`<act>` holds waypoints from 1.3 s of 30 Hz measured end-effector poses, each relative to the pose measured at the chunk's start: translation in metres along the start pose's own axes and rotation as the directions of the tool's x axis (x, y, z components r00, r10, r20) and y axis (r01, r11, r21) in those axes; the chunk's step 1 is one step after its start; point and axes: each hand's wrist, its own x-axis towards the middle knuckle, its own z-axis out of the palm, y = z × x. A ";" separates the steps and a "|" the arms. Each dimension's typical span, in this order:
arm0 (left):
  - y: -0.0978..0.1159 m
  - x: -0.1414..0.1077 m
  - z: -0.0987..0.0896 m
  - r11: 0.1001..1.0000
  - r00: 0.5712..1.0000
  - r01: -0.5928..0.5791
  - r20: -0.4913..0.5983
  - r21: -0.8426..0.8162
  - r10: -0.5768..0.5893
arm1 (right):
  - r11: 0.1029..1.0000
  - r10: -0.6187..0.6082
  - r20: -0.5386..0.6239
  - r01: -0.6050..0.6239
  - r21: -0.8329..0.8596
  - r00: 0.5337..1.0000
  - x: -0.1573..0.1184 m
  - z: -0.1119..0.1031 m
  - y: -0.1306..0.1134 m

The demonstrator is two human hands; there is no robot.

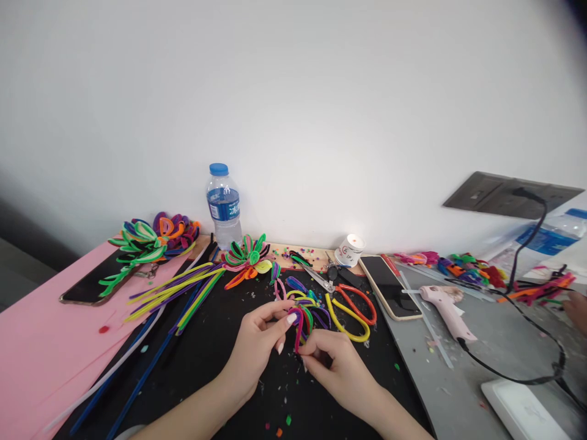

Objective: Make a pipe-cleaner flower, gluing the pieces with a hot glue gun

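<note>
Between my hands is a looped piece of colourful pipe cleaners (299, 327), in magenta, purple and green. My left hand (263, 333) pinches its upper left side between thumb and fingers. My right hand (332, 357) grips the lower end of the magenta strand with closed fingertips. Just behind lie more bent pipe cleaners in yellow, blue and purple, partly hidden by the held piece. A pair of scissors (348, 311) with one red and one yellow handle rests close to my right hand. A pipe cleaner flower (247, 256) sits farther back.
Straight pipe cleaners (183, 287) and a big pipe cleaner bunch (158, 238) lie left, over a phone (94, 281). A water bottle (224, 208) and paper cup (351, 250) stand by the wall. Right are another phone (389, 287), a corded glue gun (447, 308) and another person's hand (576, 308).
</note>
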 end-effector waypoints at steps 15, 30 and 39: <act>0.001 -0.001 0.000 0.999 0.999 0.030 -0.016 0.032 -0.030 | 1.000 -0.003 0.005 0.003 -0.015 1.000 0.000 0.001 0.000; 0.003 -0.001 0.000 1.000 0.999 0.031 -0.008 -0.003 -0.031 | 1.000 -0.007 0.003 0.007 -0.016 1.000 0.000 0.001 0.001; 0.002 -0.001 0.000 0.999 0.999 0.043 -0.019 0.025 -0.042 | 1.000 -0.002 0.005 0.002 -0.009 1.000 0.000 0.000 0.001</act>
